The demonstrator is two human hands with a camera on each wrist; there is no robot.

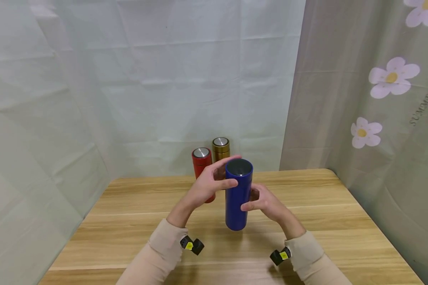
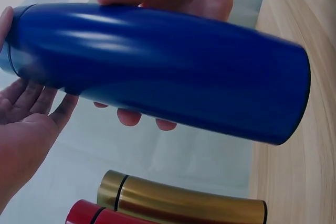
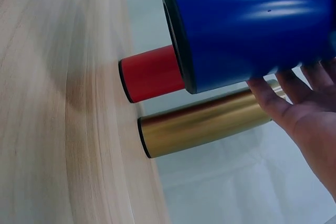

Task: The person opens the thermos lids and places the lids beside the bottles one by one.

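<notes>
A blue thermos bottle (image 1: 235, 202) stands nearly upright in the air above the table, held between both hands. My left hand (image 1: 208, 184) grips it round the top, thumb on the near side; in the left wrist view its fingers (image 2: 31, 100) lie at the lid end. Lower on the body, my right hand (image 1: 267, 202) holds the bottle from the right, with its fingers (image 3: 294, 85) round the far side. Behind the left hand stand a red thermos bottle (image 1: 201, 160) and a gold thermos bottle (image 1: 221, 147), both capped with silver-topped lids.
The wooden table (image 1: 306, 221) reaches back to a pale curtain (image 1: 185, 87). On the right hangs a curtain with flower prints (image 1: 394, 77). A small black device (image 1: 192, 244) is strapped at the left wrist, another black device (image 1: 279, 256) at the right.
</notes>
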